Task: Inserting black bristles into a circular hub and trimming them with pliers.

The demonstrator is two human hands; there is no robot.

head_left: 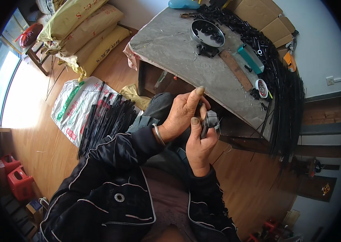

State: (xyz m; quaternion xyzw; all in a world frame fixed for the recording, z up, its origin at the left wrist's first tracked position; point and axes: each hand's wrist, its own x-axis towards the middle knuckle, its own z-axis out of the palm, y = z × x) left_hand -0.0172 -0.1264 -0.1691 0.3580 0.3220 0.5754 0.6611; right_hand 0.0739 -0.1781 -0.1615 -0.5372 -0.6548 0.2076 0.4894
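My left hand (179,115), with a pale bangle at the wrist, is closed, thumb pointing up, against a small dark piece. Just below and to its right, my right hand (200,150) is closed round a black part with a round grey end (211,119). The thumb of that hand presses along the black part. Both hands meet over my lap, before the near edge of the table (166,44). My fingers cover much of what they hold, so its kind is unclear.
On the table are a round metal dish (193,35) of black parts, a rusty flat bar (235,69), a teal box (251,58) and a heap of black fittings (235,20). Thin black rods (287,117) overhang its right side. More rods (106,121) lie on a white sack (67,109).
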